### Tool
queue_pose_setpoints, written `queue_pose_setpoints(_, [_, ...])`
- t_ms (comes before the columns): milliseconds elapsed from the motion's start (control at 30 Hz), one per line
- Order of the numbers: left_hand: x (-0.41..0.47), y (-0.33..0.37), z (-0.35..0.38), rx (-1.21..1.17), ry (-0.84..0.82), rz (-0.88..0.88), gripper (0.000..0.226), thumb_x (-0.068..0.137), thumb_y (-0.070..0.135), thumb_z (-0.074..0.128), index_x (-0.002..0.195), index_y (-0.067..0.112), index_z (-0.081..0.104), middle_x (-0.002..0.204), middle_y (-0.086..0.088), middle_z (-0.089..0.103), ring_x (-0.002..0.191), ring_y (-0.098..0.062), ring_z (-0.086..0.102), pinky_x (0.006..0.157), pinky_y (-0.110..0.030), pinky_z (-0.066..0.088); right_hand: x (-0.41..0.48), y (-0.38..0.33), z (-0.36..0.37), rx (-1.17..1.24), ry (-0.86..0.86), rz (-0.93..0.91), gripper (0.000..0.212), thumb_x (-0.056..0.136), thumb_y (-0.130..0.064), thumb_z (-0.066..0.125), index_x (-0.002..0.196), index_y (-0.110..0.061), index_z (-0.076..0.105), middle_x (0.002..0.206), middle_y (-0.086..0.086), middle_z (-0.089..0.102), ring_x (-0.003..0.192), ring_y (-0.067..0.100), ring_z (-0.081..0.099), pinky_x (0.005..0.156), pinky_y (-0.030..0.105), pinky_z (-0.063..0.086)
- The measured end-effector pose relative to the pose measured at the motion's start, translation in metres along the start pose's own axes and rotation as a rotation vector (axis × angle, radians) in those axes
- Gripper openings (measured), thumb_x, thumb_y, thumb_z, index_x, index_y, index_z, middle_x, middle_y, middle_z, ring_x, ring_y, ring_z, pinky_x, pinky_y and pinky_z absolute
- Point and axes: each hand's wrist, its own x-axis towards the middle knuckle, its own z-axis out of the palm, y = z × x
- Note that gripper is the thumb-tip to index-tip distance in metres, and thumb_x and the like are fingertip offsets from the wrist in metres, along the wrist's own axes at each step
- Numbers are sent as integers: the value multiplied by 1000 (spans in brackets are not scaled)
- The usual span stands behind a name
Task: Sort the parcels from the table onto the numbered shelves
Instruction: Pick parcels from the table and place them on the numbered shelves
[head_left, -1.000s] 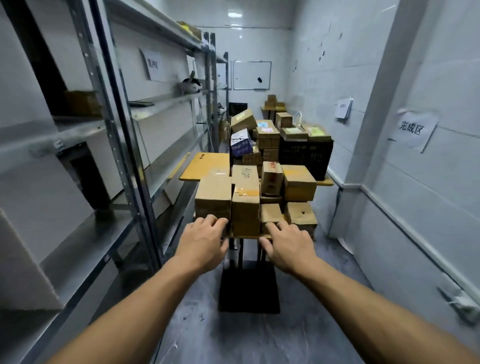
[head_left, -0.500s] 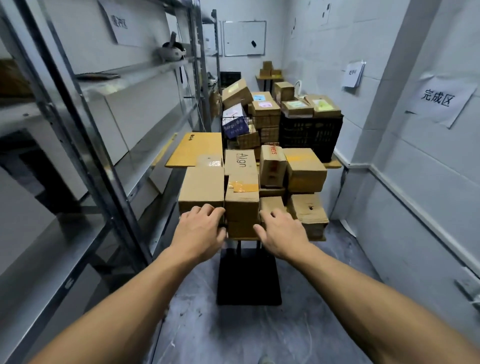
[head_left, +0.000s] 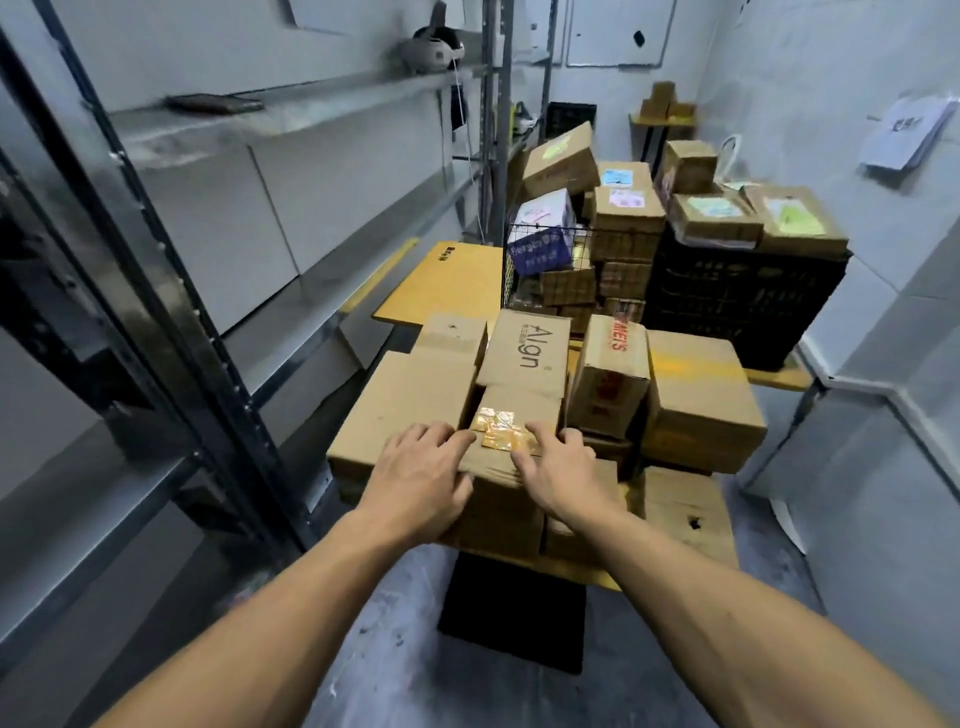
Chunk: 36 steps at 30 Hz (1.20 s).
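Sorting looks barely started, by our read: the small wooden desk (head_left: 670, 569) at 12 o'clock is stacked with brown cardboard parcels, and the grey metal shelves (head_left: 291, 111) running 9 to 11 o'clock show no parcels in view, only a dark flat object and a grey rounded item up top. We have the left hand (head_left: 415, 480) and right hand (head_left: 558, 470) on the tall brown cardboard parcel with crinkled gold tape (head_left: 506, 467) at the desk's near edge, fingers spread flat over its top corners; each grip is loose, not closed round it, so it is not lifted yet. Readable text: "Align" on the flat brown carton (head_left: 524, 353) just behind it, red "MEI'S" (partly cut off) on the upright brown box (head_left: 610, 374) at 1 o'clock. Shelf numbers and wall notices are too blurred to read.
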Motion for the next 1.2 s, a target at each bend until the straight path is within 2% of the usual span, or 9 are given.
queue_pose_setpoints(167, [14,-2,14,16,3,-83,47,94,48,42,137,29,44,131,4,52,117,-20,46,100,-37,36,17,7,28,234,-84,108,64,96,-58,50,152,-47,23,142,17,43,130,36,45,110,46,38])
queue_pose_setpoints(267, [19,-4,17,-1,27,-93,45,93,47,44,134,29,45,128,5,53,115,-20,47,98,-36,36,17,9,35,385,-67,158,64,98,-49,53,154,-45,22,143,16,45,132,34,45,110,43,36])
queue_pose_setpoints(400, [19,-3,18,-28,17,-70,48,94,47,42,138,27,42,129,4,52,115,-20,45,101,-35,35,17,15,33,512,-59,137,65,98,-38,58,155,-39,26,150,12,41,136,32,42,113,42,34])
queue_pose_setpoints(500, [18,-2,14,-36,10,-24,49,95,46,42,140,26,40,130,3,52,116,-21,45,103,-35,34,8,20,30,532,-47,83,66,98,-34,60,155,-38,27,154,8,39,138,29,41,115,41,32])
queue_pose_setpoints(633, [12,-3,3,-63,15,-10,49,96,46,40,142,29,37,134,5,49,120,-18,42,107,-34,32,-14,21,23,565,-1,53,67,97,-35,61,154,-43,26,156,5,35,138,26,40,115,47,36])
queue_pose_setpoints(967, [-26,8,-26,-211,67,75,51,97,48,40,145,36,29,136,7,47,119,-13,41,103,-32,33,-77,13,-16,560,169,-38,69,97,-37,61,153,-49,21,157,1,35,141,25,36,115,49,35])
queue_pose_setpoints(1067, [-40,16,-31,-293,54,95,53,97,50,41,146,42,24,137,10,45,120,-9,40,104,-31,33,-97,9,-27,538,175,-109,69,98,-37,60,153,-49,21,156,0,35,140,24,38,112,46,36])
queue_pose_setpoints(1200, [-64,26,-40,-394,148,72,52,96,45,47,145,40,32,138,12,46,120,-3,39,107,-30,36,-118,3,-35,558,179,-218,66,98,-34,60,151,-48,24,156,1,35,138,22,38,105,36,37])
